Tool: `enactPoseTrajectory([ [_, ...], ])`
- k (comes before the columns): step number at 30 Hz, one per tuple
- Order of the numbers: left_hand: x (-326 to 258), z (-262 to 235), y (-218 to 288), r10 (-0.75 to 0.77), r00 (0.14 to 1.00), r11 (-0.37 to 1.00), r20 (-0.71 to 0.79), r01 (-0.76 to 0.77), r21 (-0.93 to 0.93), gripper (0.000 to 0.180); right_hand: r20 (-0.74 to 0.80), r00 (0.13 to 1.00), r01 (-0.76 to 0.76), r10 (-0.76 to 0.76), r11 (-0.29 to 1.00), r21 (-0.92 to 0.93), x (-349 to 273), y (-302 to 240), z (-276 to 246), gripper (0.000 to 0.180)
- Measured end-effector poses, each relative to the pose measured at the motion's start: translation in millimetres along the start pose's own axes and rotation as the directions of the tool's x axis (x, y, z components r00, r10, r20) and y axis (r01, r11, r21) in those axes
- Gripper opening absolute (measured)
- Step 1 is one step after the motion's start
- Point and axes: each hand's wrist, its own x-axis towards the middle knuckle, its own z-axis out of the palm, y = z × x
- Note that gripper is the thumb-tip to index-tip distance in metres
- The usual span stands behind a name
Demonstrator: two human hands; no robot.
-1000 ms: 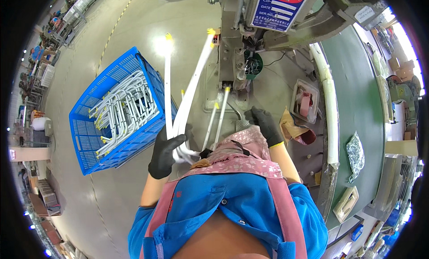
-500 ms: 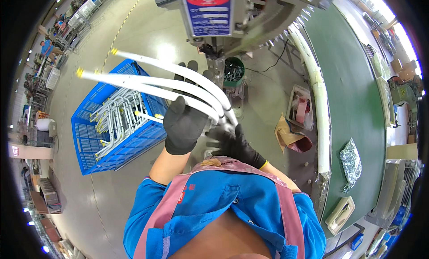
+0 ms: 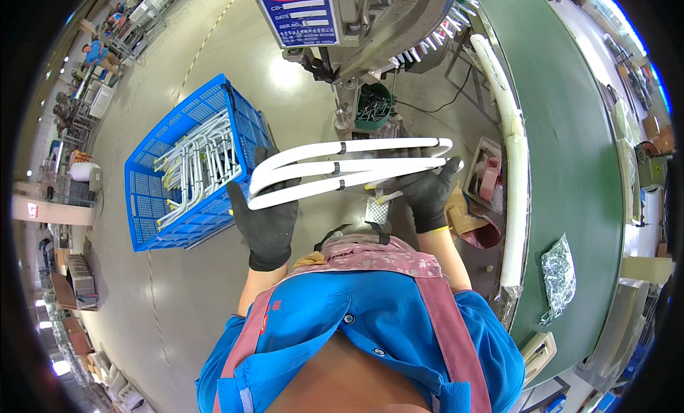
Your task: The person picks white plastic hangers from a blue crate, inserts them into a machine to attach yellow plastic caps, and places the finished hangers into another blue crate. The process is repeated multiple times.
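Several white bent tubes (image 3: 306, 171) with black bands lie side by side across both my gloved hands, held in front of my apron. My left hand (image 3: 269, 224), in a black glove, grips their curved left end from below, with its thumb out to the side and its other fingers partly hidden behind the tubes. At the other end, my right hand (image 3: 426, 194) closes round the tubes, its thumb up near their bent tips. Small yellow tips show beside the right hand's fingers.
A blue plastic basket (image 3: 251, 124) full of similar tubes stands at left. Ahead looms a grey machine (image 3: 420, 25), with a green bin (image 3: 374, 122) of small metal parts below. On the right, a green conveyor belt (image 3: 563, 164) runs alongside, near a tray (image 3: 467, 174) and a brown bag (image 3: 463, 217).
The tubes have swung round: their yellow tips pointed out to the left, and now the curved end is at the left. My right hand has moved right and up; my left hand has shifted slightly left.
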Motion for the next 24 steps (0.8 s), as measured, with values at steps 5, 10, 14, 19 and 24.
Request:
enactPoseTrajectory([
  [5, -34.4, -33.8, 23.9, -0.068, 0.998, 0.991, -0.008, 0.066, -0.117, 0.062, 0.036, 0.995, 0.092, -0.092, 0.996, 0.001, 23.6, -44.0, -10.4, 0.082],
  [10, -73.5, -36.7, 36.7, -0.224, 0.970, 0.853, -0.092, 0.240, 0.463, 0.075, -0.121, 0.984, 0.111, -0.134, 0.978, -0.175, 50.6, -2.4, -2.4, 0.065],
  [14, -71.6, -19.3, 78.0, -0.479, 0.747, -0.005, -0.460, 0.522, 0.853, 0.047, 0.036, 0.994, -0.090, 0.106, 0.945, -0.316, 43.0, 101.0, -3.7, 0.055],
  [19, 0.2, -50.5, 59.2, -0.048, 0.999, -0.483, -0.012, -0.013, 0.876, 0.038, -0.150, 0.888, -0.429, 0.435, 0.661, -0.616, -10.1, 178.3, -17.5, 0.038],
  [24, 58.0, -58.9, 38.7, -0.753, 0.492, -0.143, -0.437, 0.526, 0.838, 0.060, -0.179, 0.793, -0.385, 0.583, 0.252, -0.888, -26.6, 166.3, -7.7, 0.024],
])
